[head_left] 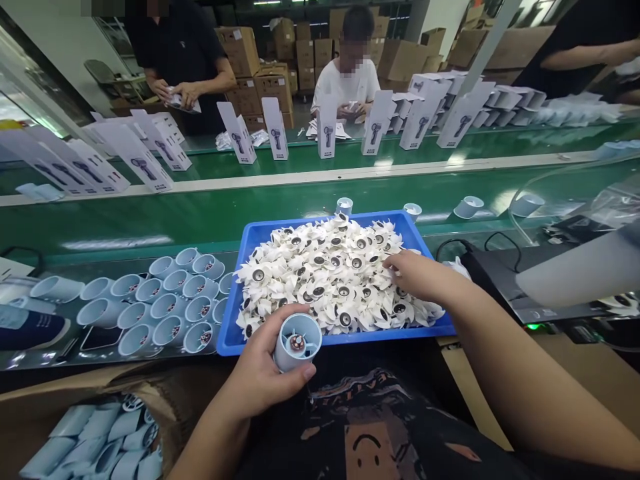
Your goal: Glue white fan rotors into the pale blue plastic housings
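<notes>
My left hand [265, 367] is wrapped round a light-blue fan housing [295, 343], a short open tube with its mouth turned up toward me. Inside it a small copper-wound motor shows at the centre. At the right side of a blue tray [231, 333], my right hand [425, 277] has its curled fingers against a heap of white fan impellers [320, 273]. The impellers have pointed blades and dark round hubs. Whatever those fingertips pinch is hidden among the blades.
Several blue housings [167, 307] stand left of the tray; more lie in a carton [165, 400] below. Beyond is a green conveyor [210, 207] with scattered housings and upright printed boxes [327, 130]. Co-workers [346, 87] work across it. Black equipment [500, 273] sits at right.
</notes>
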`<state>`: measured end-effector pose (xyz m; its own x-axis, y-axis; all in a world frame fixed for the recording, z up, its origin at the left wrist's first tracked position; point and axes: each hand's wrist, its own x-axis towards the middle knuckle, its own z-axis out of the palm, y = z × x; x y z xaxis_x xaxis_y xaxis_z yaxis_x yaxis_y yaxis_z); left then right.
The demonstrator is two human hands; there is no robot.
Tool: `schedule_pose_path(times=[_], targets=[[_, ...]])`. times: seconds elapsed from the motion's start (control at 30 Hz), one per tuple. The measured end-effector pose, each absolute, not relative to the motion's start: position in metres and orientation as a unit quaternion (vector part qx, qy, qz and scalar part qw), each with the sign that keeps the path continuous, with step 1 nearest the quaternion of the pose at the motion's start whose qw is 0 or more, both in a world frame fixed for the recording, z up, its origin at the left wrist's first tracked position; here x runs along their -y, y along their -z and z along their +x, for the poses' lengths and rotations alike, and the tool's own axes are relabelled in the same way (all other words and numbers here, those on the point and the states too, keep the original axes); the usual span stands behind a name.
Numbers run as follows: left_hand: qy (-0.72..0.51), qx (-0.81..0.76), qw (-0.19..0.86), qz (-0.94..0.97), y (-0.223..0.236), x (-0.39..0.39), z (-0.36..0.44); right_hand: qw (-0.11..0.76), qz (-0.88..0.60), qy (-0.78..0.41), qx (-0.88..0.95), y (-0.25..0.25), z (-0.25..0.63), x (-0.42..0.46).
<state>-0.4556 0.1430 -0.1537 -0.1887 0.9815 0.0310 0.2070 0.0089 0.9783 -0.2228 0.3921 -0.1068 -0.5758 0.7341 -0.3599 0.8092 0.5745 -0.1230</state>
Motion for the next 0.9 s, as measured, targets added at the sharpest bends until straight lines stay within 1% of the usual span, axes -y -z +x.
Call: schedule_pose_path(times=[0.13, 0.23, 0.3, 0.37, 0.43, 0.5, 0.6, 0.7, 0.77, 0.8, 0.83, 0.9], targets=[[-0.493, -0.618, 0.399, 0.465, 0.153, -0.147, -0.452, 0.126, 0.427, 0.184, -0.876, 0.109, -0.216, -0.405], [-0.500, -0.642, 0.384, 0.435, 0.152, -0.151, -0.448, 0.112, 0.431, 0.220, -0.868, 0.114, -0.214, -0.415], [-0.501, -0.654, 0.371, 0.429, 0.149, -0.153, -0.445, 0.084, 0.432, 0.247, -0.863, 0.116, -0.214, -0.417], [-0.493, -0.656, 0.364, 0.441, 0.143, -0.155, -0.442, 0.031, 0.421, 0.290, -0.859, 0.114, -0.213, -0.412], [-0.483, -0.645, 0.356, 0.472, 0.137, -0.156, -0.438, -0.037, 0.383, 0.367, -0.847, 0.109, -0.213, -0.399], [-0.472, -0.638, 0.340, 0.505, 0.131, -0.157, -0.434, -0.087, 0.323, 0.474, -0.814, 0.104, -0.216, -0.379], [-0.441, -0.659, 0.307, 0.526, 0.125, -0.161, -0.427, -0.105, 0.241, 0.619, -0.740, 0.102, -0.224, -0.347], [-0.423, -0.675, 0.287, 0.532, 0.120, -0.167, -0.421, -0.100, 0.204, 0.685, -0.693, 0.102, -0.233, -0.325], [-0.419, -0.663, 0.266, 0.560, 0.118, -0.171, -0.419, -0.105, 0.200, 0.690, -0.688, 0.099, -0.237, -0.316], [-0.417, -0.655, 0.249, 0.579, 0.118, -0.173, -0.418, -0.115, 0.199, 0.666, -0.710, 0.096, -0.238, -0.312], [-0.412, -0.649, 0.228, 0.597, 0.119, -0.175, -0.417, -0.128, 0.196, 0.620, -0.749, 0.094, -0.239, -0.309], [-0.404, -0.643, 0.176, 0.627, 0.122, -0.177, -0.414, -0.161, 0.171, 0.483, -0.843, 0.090, -0.242, -0.303]])
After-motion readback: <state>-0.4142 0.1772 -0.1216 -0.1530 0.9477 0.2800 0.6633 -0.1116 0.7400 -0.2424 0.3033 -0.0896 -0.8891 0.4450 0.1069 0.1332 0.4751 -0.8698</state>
